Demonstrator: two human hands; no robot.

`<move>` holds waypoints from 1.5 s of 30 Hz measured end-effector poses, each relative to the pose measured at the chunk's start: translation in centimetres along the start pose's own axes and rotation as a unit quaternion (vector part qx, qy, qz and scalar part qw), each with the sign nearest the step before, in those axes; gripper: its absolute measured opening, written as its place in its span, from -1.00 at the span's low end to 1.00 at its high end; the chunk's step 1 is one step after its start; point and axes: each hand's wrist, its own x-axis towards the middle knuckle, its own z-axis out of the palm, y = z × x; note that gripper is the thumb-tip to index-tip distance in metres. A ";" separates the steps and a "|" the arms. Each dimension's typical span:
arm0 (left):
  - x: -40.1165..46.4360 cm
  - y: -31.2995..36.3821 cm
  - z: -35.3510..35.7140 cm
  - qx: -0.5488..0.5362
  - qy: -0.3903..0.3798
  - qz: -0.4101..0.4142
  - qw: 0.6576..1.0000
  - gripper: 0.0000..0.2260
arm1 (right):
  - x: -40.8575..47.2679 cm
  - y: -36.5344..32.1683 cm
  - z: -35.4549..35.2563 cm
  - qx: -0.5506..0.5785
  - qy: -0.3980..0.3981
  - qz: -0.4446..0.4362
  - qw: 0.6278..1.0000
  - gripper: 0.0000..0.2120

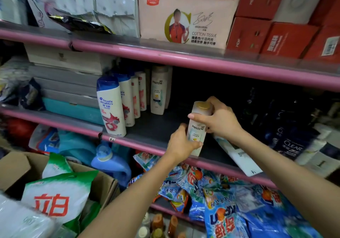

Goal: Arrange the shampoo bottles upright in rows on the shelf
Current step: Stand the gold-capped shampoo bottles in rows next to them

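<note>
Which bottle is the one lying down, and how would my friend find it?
Look at the middle pink shelf. Right of the Pantene bottle held by both hands, under the right forearm, lies a white bottle. It is the only one on its side, with its end poking over the shelf's front edge.

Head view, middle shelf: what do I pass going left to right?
Stacked flat boxes → Head & Shoulders bottles → upright Pantene bottle → Pantene bottle held in both hands → Pantene bottle lying down → dark Clear bottles.
</note>
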 end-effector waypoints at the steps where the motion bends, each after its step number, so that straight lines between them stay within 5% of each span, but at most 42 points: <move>1: 0.0 0.0 0.0 0.006 0.004 0.000 1.000 -0.50 | 0.0 0.0 0.0 -0.007 -0.005 -0.005 1.000 -0.51; 6: 0.0 -0.1 0.2 0.028 0.037 0.014 0.999 -0.51 | 0.0 0.1 -1.8 0.063 -0.104 0.022 0.992 -0.33; 9: 0.4 -0.6 -0.8 0.030 0.035 0.004 0.999 -0.52 | -0.6 2.3 -4.2 -0.089 -0.086 0.077 0.989 -0.34; 13: 1.0 -1.8 -3.9 0.024 0.050 -0.024 0.998 -0.49 | -3.5 6.6 -4.4 -0.375 -0.225 0.191 0.879 -0.21; 21: 0.6 -2.2 -3.7 0.005 0.071 -0.031 0.997 -0.50 | -5.7 8.4 -3.2 -0.418 -0.211 0.250 0.847 -0.02; 27: 1.1 -0.8 0.0 0.021 0.059 -0.021 0.998 -0.52 | -5.9 8.1 -3.4 -0.437 -0.244 0.205 0.841 -0.55; 31: 1.5 -0.2 1.1 0.003 0.061 -0.031 0.998 -0.57 | -6.6 8.2 -3.8 -0.464 -0.166 0.153 0.857 -0.79; 34: 1.2 -0.4 1.1 0.019 0.064 -0.036 0.997 -0.54 | -6.1 8.6 -5.7 -0.372 -0.090 0.173 0.908 -0.81; 37: 0.0 -0.5 1.0 0.053 0.098 -0.025 0.994 -0.33 | -5.7 8.1 -7.1 -0.059 -0.007 0.265 0.962 -0.79; 40: -2.4 0.2 1.0 0.086 0.175 0.088 0.977 -0.28 | -6.1 6.1 -7.9 0.256 0.035 0.340 0.904 -0.85; 45: -6.1 1.9 1.8 0.130 0.108 0.265 0.949 -0.18 | -7.6 2.5 -9.0 0.379 0.047 0.332 0.862 -0.88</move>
